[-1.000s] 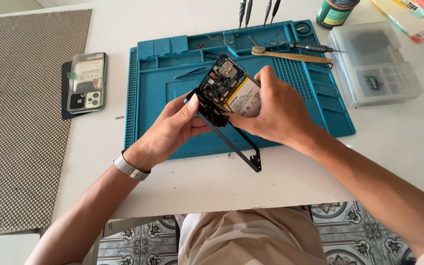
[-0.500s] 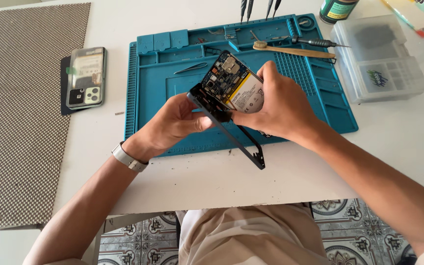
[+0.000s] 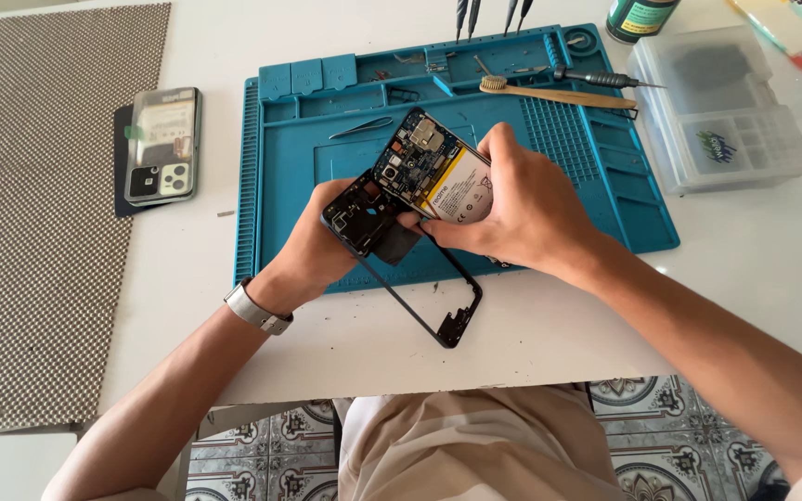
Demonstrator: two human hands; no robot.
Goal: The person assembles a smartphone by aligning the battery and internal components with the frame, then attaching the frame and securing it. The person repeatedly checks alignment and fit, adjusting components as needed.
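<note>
While you are working over the blue repair mat point(image 3: 327, 167), your right hand point(image 3: 522, 209) is gripping the opened phone body point(image 3: 433, 172), its circuit board and battery facing up, tilted above the mat's middle; your left hand point(image 3: 331, 246) is pinching the thin black frame point(image 3: 420, 288), which is hanging away from the body and reaching past the mat's near edge. Both hands are closed on their parts; neither is loose. The frame is looking light, narrow and likely to bend or crack, so you are better holding it near its thicker corner than along the slim rails; the body is stiffer yet delicate, so keep fingers on its edges, off the board and battery. Tweezers point(image 3: 364, 125) are lying on the mat's far half; a second phone point(image 3: 161, 144) is resting left of the mat.
</note>
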